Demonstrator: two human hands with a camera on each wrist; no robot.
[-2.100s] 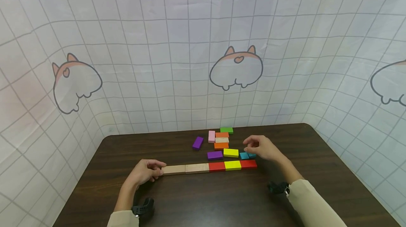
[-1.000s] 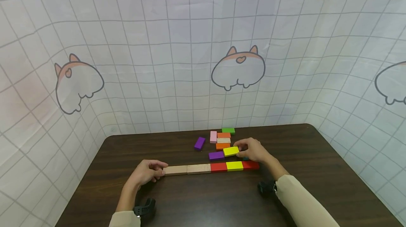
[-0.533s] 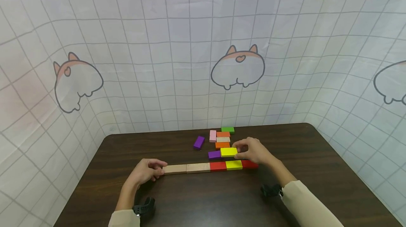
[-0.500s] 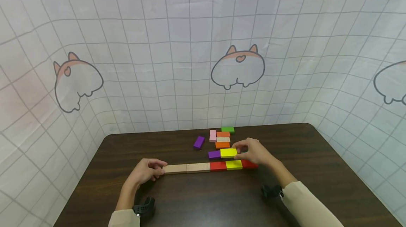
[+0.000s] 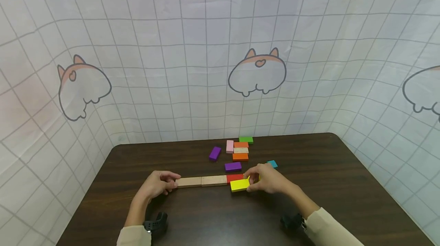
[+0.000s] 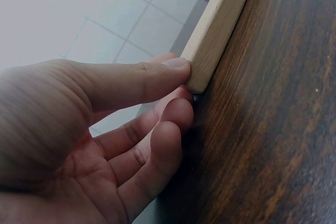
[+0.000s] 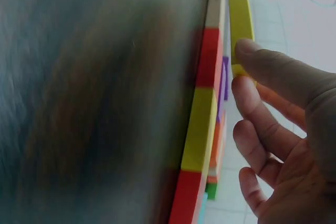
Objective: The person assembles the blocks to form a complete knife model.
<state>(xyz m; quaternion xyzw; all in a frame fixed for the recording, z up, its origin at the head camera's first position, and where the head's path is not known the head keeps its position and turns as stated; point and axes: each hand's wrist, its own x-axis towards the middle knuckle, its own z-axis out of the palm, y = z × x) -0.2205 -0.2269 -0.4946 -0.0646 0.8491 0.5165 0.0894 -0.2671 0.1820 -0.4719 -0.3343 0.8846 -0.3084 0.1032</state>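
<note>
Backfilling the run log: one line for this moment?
left hand: pinches end of leftmost wooden block | right hand: pinches yellow block, raised off table | green block: near far edge

There are three bare-wood blocks (image 5: 190, 182), two red blocks (image 5: 235, 178), two yellow blocks (image 5: 239, 185), two purple blocks (image 5: 233, 167) and two orange blocks (image 5: 240, 157) — plus one pink block (image 5: 229, 146) and one green block (image 5: 246, 139). At least one blue block (image 5: 272, 164) shows. One left hand (image 5: 159, 185), one right hand (image 5: 267, 179), two wristbands (image 5: 156, 223), two sleeves (image 5: 134, 236), one table (image 5: 213, 215) — and three cartoon animals (image 5: 257, 76) — appear.
</note>
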